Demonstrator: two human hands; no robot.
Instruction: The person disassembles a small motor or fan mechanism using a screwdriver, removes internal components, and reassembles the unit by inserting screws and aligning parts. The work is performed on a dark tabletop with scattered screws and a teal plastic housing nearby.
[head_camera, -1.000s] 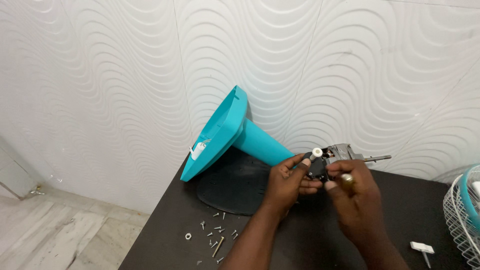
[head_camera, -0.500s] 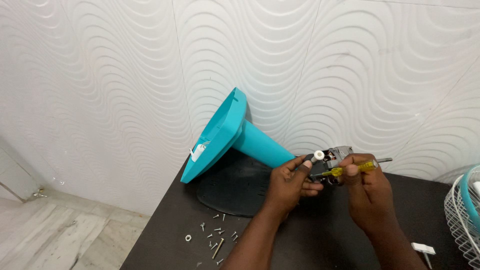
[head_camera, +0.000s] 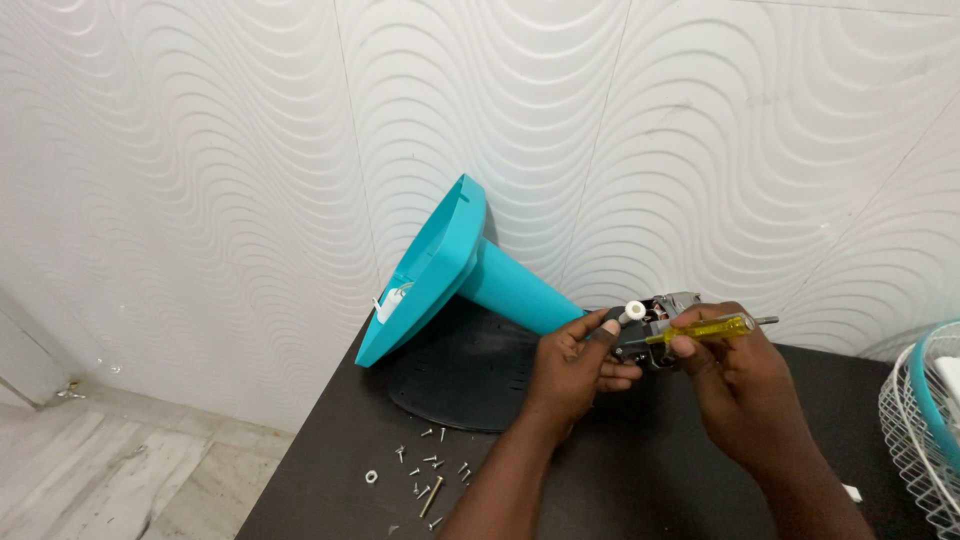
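- Fan motor (head_camera: 655, 318): bare metal unit with a white knob on top and a thin shaft projecting to the right. It sits at the narrow end of the teal stand and is held above the dark table, near the wall.
- Left hand (head_camera: 572, 368): fingers curled and clamped on the near left side of the motor, thumb up beside the white knob.
- Right hand (head_camera: 742, 385): fingers closed around a yellow-handled screwdriver (head_camera: 700, 330). The tool lies almost level, its tip pointing left into the motor body.
- Teal stand (head_camera: 450, 268): lies tilted, its wide base raised toward the wall and its neck running down to the motor.
- Black round plate (head_camera: 465, 375): flat on the table under the stand, just left of the left hand.
- Loose screws (head_camera: 432, 475): scattered near the table's front edge, with a small washer to their left.
- Dark table (head_camera: 640, 480): carries all the items.
- White wire grille (head_camera: 925, 430): at the right edge, teal-rimmed, partly out of view.
- Wavy white wall panel (head_camera: 200, 150): behind the table.
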